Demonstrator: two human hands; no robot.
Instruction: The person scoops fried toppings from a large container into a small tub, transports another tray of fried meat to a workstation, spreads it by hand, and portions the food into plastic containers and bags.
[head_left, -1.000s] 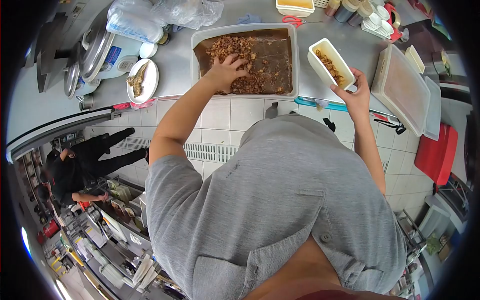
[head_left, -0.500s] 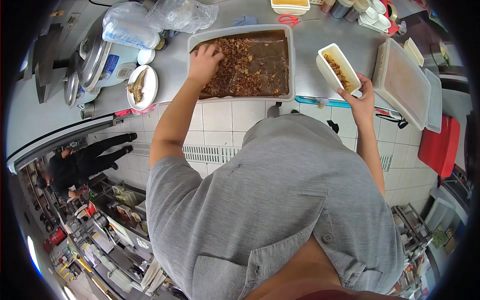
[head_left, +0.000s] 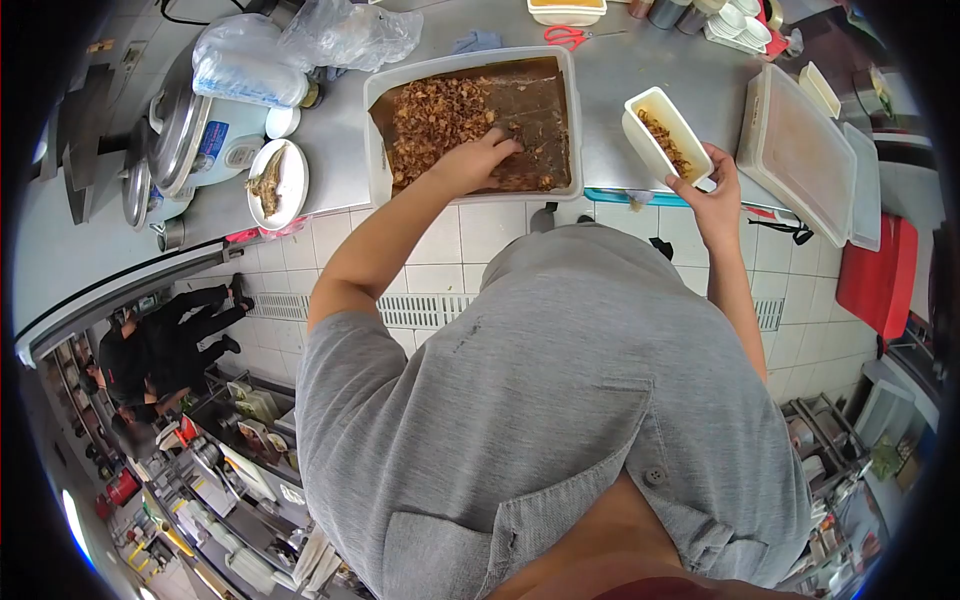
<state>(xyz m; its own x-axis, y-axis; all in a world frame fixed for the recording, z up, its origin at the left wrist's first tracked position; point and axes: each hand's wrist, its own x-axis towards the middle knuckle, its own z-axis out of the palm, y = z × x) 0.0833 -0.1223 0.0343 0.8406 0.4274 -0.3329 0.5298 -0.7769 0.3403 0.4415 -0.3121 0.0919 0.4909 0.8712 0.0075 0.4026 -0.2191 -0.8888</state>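
Note:
My left hand [head_left: 476, 164] reaches into a large, shallow white plastic tub [head_left: 572, 120] lined with brown paper. Brown fried flakes [head_left: 435, 115], like crisp shallots, are heaped over the left part of the liner, with only scattered bits on the right. The fingers of that hand are stretched out and bent down among the flakes near the tub's middle; their tips are partly hidden. To the right, my right hand [head_left: 712, 192] grips the near end of a small white rectangular container [head_left: 640, 118]. It is tilted and has some of the same flakes inside.
A white plate [head_left: 292, 205] with a dried brown piece stands left of the tub. Red scissors [head_left: 568, 37] and a blue cloth [head_left: 478, 41] lie behind it. A lidded plastic box [head_left: 800, 150] is at the right. Co-workers in black [head_left: 150, 350] stand far left.
My left hand has moved right across the tub, from the left side to the middle. More flakes now show on the left. My right hand still holds the small container.

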